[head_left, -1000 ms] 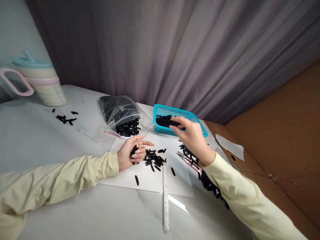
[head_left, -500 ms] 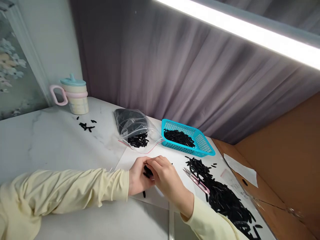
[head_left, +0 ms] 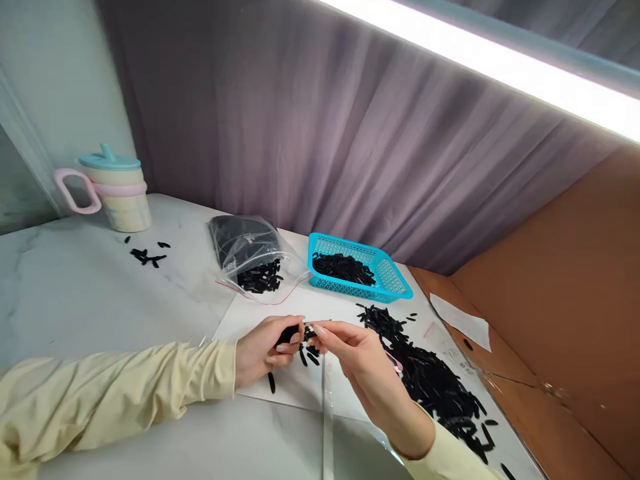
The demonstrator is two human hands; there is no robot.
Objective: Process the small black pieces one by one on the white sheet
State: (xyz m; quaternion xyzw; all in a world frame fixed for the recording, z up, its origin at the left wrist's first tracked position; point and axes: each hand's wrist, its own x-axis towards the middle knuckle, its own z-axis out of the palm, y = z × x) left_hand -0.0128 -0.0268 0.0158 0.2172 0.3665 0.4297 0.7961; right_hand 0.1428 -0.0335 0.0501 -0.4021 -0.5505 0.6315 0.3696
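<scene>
Several black pieces point(head_left: 287, 335), probably light, stiff and best pinched mid-length, fill the curled left grip point(head_left: 261, 347); right grip point(head_left: 363, 360) just beside, narrow, full closure unclear.

Readable text: 0 | clear plastic at right point(head_left: 444, 339): faint marks, illegible

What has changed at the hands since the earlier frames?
The right hand has moved from over the blue basket, nearer and leftward, to the left hand; whether it grips anything is unclear. The left hand has kept hold of its black pieces. Basket, zip bag and cup stayed put.
</scene>
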